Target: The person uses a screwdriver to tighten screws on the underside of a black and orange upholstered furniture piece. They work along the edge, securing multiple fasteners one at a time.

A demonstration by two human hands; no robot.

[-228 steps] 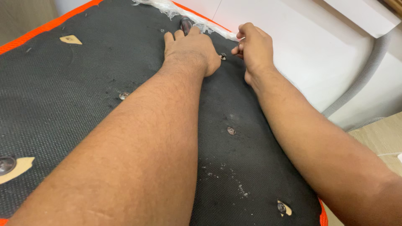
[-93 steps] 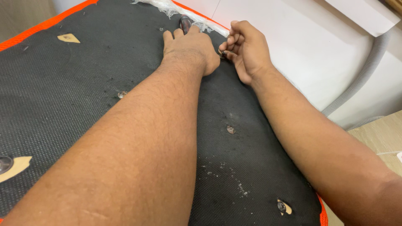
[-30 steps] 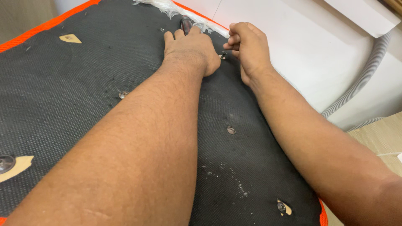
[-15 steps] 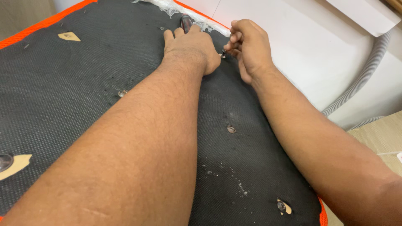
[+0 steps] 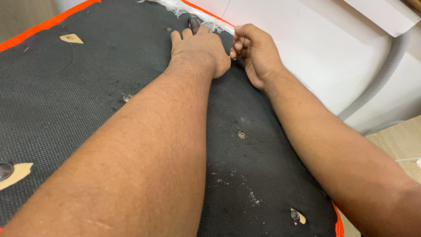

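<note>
Hands at the frayed edge of a black mesh panel (image 5: 87, 87)

Left hand (image 5: 199, 48) lies flat, fingers extended beside a dark tool handle (image 5: 193, 22); right hand (image 5: 256, 52) is curled closed, contents hidden.

Black mesh panel (image 5: 87, 87) open leftward — white wall (image 5: 315, 48), grey hose (image 5: 381, 74) crowd right

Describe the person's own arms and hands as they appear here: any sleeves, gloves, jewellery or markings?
Both forearms are bare, with no sleeve in view. The left hand and the right hand wear no gloves, and no ring, watch or bracelet shows on either. Fine dark hair covers both forearms. No tattoos, bandages or other markings can be seen.
</note>
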